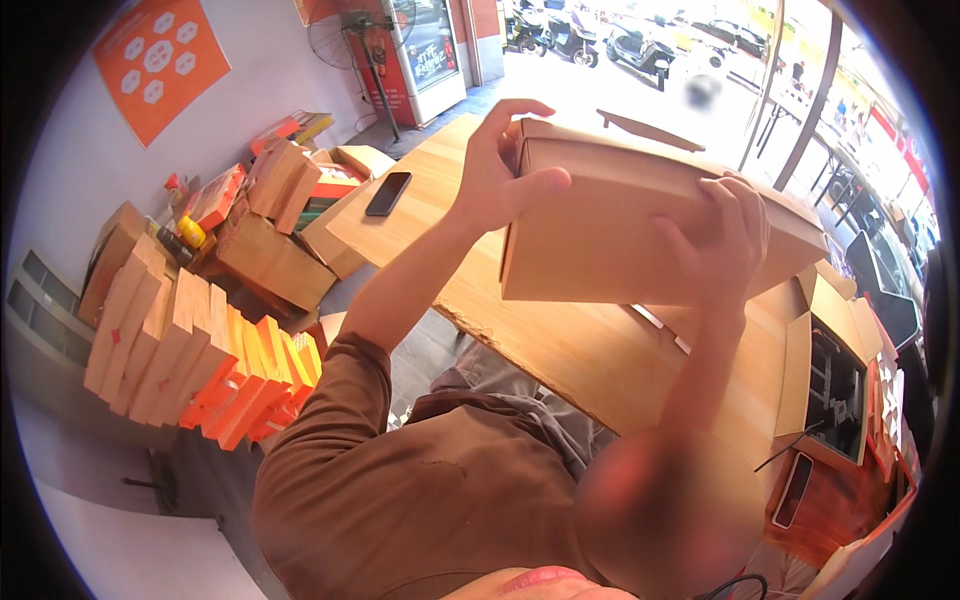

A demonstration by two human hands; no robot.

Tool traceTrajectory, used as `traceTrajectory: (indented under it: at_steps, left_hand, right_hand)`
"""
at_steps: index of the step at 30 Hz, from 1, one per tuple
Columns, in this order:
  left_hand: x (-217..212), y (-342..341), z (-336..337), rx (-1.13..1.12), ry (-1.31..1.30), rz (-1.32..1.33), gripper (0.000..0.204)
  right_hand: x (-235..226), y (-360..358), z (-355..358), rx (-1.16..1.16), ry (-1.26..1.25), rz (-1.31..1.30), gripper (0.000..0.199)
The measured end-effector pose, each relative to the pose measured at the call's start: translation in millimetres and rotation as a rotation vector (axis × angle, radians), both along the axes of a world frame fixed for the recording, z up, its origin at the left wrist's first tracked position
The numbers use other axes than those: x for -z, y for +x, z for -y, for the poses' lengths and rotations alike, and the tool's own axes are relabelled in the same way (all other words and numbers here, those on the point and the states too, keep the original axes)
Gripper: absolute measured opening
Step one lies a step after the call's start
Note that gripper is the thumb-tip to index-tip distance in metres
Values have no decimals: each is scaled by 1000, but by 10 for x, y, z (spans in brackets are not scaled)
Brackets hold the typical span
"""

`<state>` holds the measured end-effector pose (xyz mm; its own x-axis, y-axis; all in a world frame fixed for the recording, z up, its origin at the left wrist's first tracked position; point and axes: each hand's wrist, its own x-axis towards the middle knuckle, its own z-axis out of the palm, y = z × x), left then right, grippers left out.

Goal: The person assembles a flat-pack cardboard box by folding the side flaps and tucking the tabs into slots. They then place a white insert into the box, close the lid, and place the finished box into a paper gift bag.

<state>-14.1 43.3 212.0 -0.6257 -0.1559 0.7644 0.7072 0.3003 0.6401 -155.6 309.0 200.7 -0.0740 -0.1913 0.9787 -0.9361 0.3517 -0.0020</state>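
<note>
Cardboard box [600,225] is held between two half-curled hands [495,180] [725,240]; white lettering [432,62] marks a fridge [442,100].

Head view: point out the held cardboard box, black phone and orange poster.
Held cardboard box [612,205]: head view, on the side facing the camera.
Black phone [388,194]: head view, mid-screen.
Orange poster [160,57]: head view, on its central white hexagon.

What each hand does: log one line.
left hand: gripping rectangular brown cardboard box | right hand: against box's near face | box: over light-brown wooden table
</note>
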Motion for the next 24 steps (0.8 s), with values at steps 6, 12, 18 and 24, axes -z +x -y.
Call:
traceTrajectory:
  at_steps: [6,12,18,24]
  left_hand:
    - [569,-130,-132,79,33,-94,64]
    - [1059,-101,-96,50,156,-39,48]
    - [1034,-133,-127,-99,15,-168,41]
    - [965,-90,-175,-118,99,-106,39]
  right_hand:
    - [68,294,261,-93,103,-106,52]
    - [262,275,540,-85,50,-175,53]
    - [314,257,533,-71,49,-197,56]
    - [286,280,540,-91,47,-193,55]
